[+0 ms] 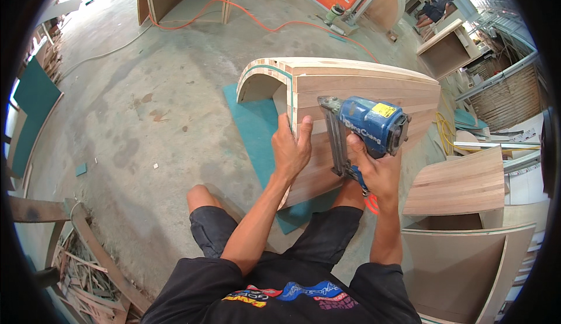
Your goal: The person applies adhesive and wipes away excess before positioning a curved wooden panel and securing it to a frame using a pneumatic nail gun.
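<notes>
Left hand [290, 153]: gripping edge of wooden box [362, 82]; misfire could injure it
Right hand [377, 171]: holding nail gun [369, 122]; tilting could cause that

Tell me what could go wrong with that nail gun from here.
A stray nail might hit the left hand, which grips the edge of the curved wooden piece near the nail gun in the right hand. The bare right knee, close to the wood, could be exposed too. The piece appears to rest on a teal sheet and might slip.
</notes>
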Demonstrator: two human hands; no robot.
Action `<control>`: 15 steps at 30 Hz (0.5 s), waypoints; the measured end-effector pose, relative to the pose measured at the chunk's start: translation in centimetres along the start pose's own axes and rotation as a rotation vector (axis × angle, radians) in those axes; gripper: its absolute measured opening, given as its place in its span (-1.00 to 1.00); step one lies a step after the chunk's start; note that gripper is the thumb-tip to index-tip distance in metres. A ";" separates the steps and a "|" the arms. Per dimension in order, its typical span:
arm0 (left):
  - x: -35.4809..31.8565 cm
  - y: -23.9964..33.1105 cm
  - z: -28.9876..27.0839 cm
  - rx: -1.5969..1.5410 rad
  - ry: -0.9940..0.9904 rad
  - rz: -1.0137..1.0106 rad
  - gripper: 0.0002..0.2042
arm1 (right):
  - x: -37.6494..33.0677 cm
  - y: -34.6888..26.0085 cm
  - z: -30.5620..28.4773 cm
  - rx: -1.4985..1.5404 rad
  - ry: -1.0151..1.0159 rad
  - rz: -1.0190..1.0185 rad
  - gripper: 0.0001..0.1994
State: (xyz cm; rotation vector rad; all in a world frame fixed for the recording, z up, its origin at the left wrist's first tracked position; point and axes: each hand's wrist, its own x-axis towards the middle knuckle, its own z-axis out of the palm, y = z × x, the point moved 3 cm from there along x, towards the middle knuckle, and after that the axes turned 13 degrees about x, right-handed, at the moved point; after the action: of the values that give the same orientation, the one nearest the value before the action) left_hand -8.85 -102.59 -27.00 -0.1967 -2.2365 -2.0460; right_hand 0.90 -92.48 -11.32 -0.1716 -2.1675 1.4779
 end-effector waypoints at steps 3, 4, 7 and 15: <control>0.2 0.5 -0.2 0.001 0.002 0.002 -0.67 | 0.4 0.5 -0.1 -0.002 -0.022 -0.004 -0.76; 0.1 0.5 -0.2 -0.001 0.003 0.002 -0.67 | 0.4 0.5 0.0 -0.001 -0.024 0.008 -0.76; 0.0 0.4 -0.1 0.016 0.000 0.007 -0.67 | 0.4 0.6 0.3 -0.006 -0.018 -0.037 -0.76; 0.1 0.7 -0.6 0.076 0.015 -0.005 -0.64 | 0.5 0.8 0.2 -0.110 -0.068 0.044 -0.73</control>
State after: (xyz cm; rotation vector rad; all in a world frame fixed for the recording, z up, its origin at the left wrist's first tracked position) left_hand -8.82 -103.17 -26.22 -0.1696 -2.3026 -1.9542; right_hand 0.23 -92.08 -11.91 -0.2107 -2.3151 1.4076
